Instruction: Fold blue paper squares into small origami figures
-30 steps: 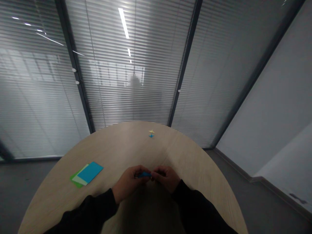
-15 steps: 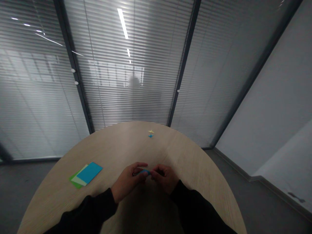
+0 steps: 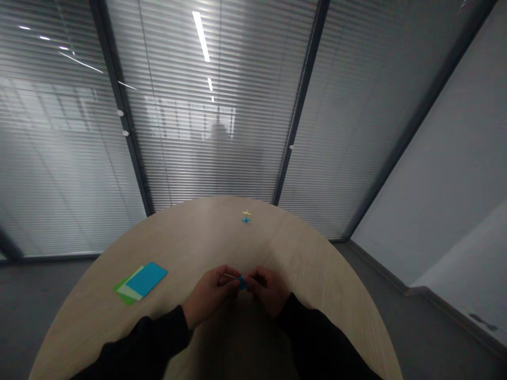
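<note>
My left hand (image 3: 209, 295) and my right hand (image 3: 266, 289) meet just above the round wooden table (image 3: 190, 237), near its front middle. Between their pinched fingertips sits a small blue folded paper piece (image 3: 241, 282), mostly hidden by the fingers. Both hands are closed on it, thumbs and forefingers pressed together. Black sleeves cover both forearms.
A small stack of coloured paper sheets (image 3: 141, 281), blue on top of pale and green, lies to the left. Two tiny folded paper shapes, one yellow (image 3: 246, 212) and one blue (image 3: 246, 220), sit near the far table edge. Glass walls with blinds stand behind.
The blue piece shows smaller and more upright between the fingertips than a second ago. Both hands have shifted slightly forward and stayed together.
</note>
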`<action>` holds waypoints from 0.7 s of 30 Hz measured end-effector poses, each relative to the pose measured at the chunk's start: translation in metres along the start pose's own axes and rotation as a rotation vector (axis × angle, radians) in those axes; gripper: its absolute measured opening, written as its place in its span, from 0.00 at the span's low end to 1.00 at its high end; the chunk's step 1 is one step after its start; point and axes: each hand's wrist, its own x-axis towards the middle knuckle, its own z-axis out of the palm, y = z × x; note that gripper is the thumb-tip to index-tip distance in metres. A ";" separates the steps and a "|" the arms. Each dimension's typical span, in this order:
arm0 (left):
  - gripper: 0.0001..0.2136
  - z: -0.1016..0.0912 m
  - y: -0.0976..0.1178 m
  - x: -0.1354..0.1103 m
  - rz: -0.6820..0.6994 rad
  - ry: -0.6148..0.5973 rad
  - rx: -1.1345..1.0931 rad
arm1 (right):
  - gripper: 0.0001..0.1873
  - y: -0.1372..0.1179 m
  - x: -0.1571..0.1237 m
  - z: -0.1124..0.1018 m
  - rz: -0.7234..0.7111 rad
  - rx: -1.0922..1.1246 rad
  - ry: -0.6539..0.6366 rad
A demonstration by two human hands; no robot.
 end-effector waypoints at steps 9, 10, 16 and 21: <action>0.14 -0.001 -0.007 0.002 -0.029 0.070 0.072 | 0.19 -0.013 -0.002 0.000 -0.011 -0.091 0.059; 0.14 -0.001 -0.008 0.002 -0.024 0.081 0.068 | 0.19 -0.013 -0.002 0.000 -0.011 -0.072 0.042; 0.14 0.001 -0.005 0.000 0.002 0.076 0.091 | 0.19 -0.012 -0.003 0.000 0.001 -0.085 0.022; 0.16 0.000 -0.003 0.000 0.013 0.038 0.141 | 0.18 -0.014 -0.004 -0.001 -0.021 -0.098 0.065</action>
